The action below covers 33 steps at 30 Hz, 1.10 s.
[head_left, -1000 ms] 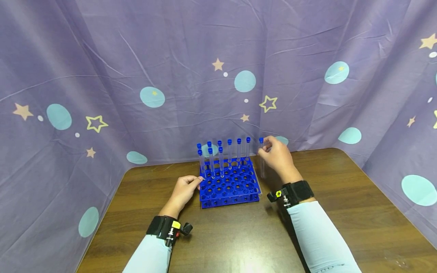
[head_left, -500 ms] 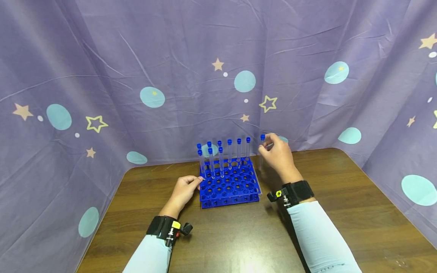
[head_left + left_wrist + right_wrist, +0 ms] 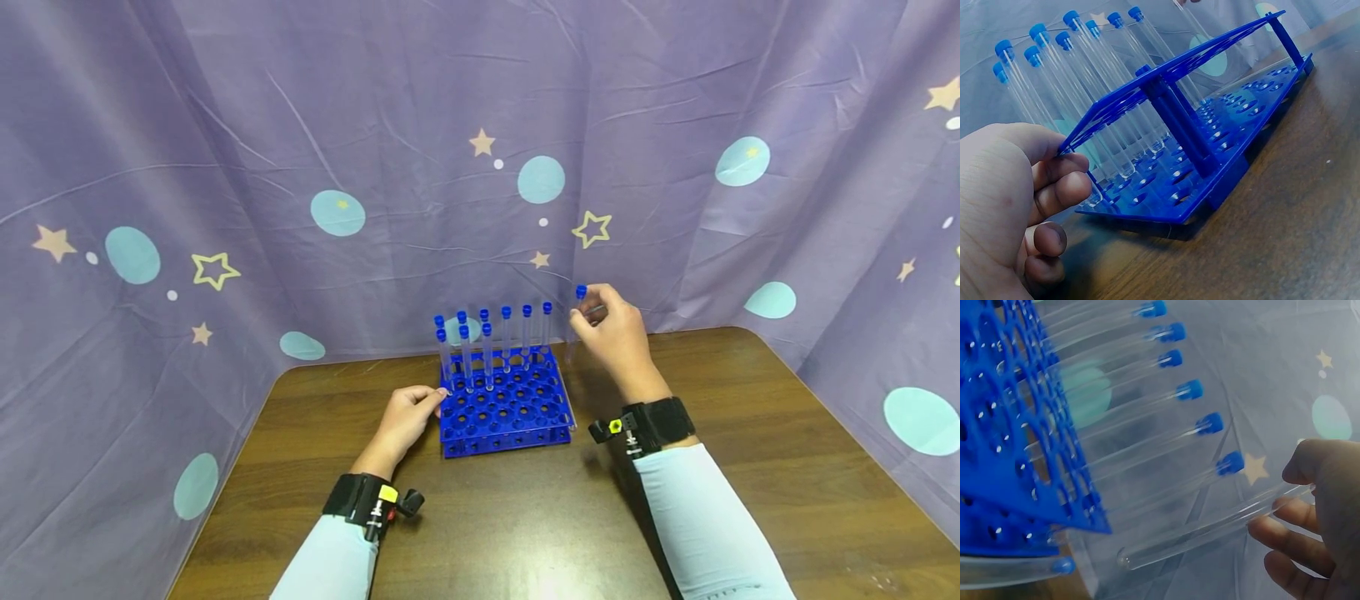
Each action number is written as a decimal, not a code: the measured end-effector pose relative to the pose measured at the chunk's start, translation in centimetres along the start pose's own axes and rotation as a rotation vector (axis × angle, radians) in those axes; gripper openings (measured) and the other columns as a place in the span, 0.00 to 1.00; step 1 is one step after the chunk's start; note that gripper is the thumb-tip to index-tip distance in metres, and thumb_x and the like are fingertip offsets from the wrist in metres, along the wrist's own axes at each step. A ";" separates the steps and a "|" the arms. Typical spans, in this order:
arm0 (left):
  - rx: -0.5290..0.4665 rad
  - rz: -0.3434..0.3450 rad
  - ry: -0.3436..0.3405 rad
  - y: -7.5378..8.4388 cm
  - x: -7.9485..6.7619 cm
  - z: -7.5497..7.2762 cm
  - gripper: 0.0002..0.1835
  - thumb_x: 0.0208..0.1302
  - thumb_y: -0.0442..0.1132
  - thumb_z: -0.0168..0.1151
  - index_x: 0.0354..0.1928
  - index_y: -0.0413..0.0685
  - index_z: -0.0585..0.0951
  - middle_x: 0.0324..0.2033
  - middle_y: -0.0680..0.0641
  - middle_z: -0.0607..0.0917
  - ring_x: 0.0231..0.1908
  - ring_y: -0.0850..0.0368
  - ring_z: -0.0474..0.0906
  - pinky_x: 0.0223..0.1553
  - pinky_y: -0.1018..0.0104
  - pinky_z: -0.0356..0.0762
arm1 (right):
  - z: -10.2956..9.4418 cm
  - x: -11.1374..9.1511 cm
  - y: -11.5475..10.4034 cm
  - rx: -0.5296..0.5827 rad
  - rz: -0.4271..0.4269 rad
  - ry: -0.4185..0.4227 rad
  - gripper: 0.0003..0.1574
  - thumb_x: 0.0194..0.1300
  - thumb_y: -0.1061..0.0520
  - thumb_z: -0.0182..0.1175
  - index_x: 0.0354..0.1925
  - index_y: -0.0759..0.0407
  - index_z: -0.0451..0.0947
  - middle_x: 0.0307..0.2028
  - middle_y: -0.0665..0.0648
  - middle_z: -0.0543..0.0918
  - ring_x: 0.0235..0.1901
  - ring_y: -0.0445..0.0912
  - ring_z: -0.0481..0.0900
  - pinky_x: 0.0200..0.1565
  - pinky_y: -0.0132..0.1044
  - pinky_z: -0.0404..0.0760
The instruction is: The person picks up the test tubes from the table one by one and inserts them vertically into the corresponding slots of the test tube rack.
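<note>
A blue test tube rack [image 3: 510, 431] stands on the table. In its back rows are several upright clear test tubes [image 3: 487, 358] with blue caps. My left hand [image 3: 402, 419] pinches the rack's left edge between thumb and fingers, which the left wrist view shows up close. Beyond the rack's back right corner, my right hand [image 3: 618, 337] holds a capped test tube [image 3: 1204, 532] between thumb and fingers. Its rounded lower end hangs free beside the rack in the right wrist view. My fingers hide the upper part there, but the head view shows its blue cap [image 3: 581, 292].
Another capped test tube [image 3: 1016, 573] lies along the rack's right side. Purple curtain [image 3: 420, 167] with stars and teal spots hangs close behind the wooden table [image 3: 480, 525]. The rack's front rows of holes hold no tubes.
My right hand has raised the test tube a little, upward and slightly to the right. My left hand stays at the rack's left edge, and the rack has not moved.
</note>
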<state>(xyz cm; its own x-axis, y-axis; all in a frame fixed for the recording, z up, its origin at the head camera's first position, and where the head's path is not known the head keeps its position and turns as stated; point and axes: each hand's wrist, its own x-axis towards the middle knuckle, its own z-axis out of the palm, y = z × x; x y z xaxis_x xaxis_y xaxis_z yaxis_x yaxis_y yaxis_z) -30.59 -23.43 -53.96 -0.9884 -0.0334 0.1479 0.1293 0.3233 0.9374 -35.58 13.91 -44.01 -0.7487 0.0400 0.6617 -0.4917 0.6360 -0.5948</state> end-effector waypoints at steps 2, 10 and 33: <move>0.005 -0.001 -0.003 0.0 0.0 0.0 0.21 0.80 0.42 0.71 0.28 0.35 0.87 0.33 0.45 0.92 0.42 0.59 0.83 0.54 0.69 0.76 | -0.2 0.1 -0.5 0.016 -0.024 0.016 0.23 0.72 0.60 0.74 0.61 0.66 0.83 0.42 0.62 0.95 0.36 0.56 0.93 0.41 0.47 0.87; 0.009 0.001 0.001 -0.1 0.0 0.0 0.20 0.80 0.42 0.71 0.29 0.34 0.88 0.33 0.43 0.92 0.43 0.60 0.83 0.55 0.70 0.76 | -0.4 0.1 -2.8 0.082 -0.075 0.068 0.22 0.72 0.62 0.76 0.59 0.68 0.82 0.42 0.64 0.95 0.36 0.57 0.95 0.42 0.50 0.91; -0.013 0.005 -0.006 -0.1 0.0 -0.1 0.19 0.80 0.41 0.71 0.32 0.32 0.89 0.26 0.48 0.88 0.39 0.57 0.80 0.49 0.70 0.74 | 5.3 -2.6 -5.7 0.120 -0.075 -0.172 0.27 0.77 0.59 0.75 0.68 0.68 0.80 0.48 0.62 0.95 0.44 0.56 0.96 0.48 0.51 0.94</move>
<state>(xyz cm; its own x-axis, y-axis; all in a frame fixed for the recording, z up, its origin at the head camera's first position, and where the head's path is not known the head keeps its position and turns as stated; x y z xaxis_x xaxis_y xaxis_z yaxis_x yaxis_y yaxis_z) -30.64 -23.60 -54.02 -0.9883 -0.0259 0.1505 0.1351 0.3115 0.9406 -33.19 6.07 -44.81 -0.7682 -0.1427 0.6241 -0.5902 0.5357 -0.6039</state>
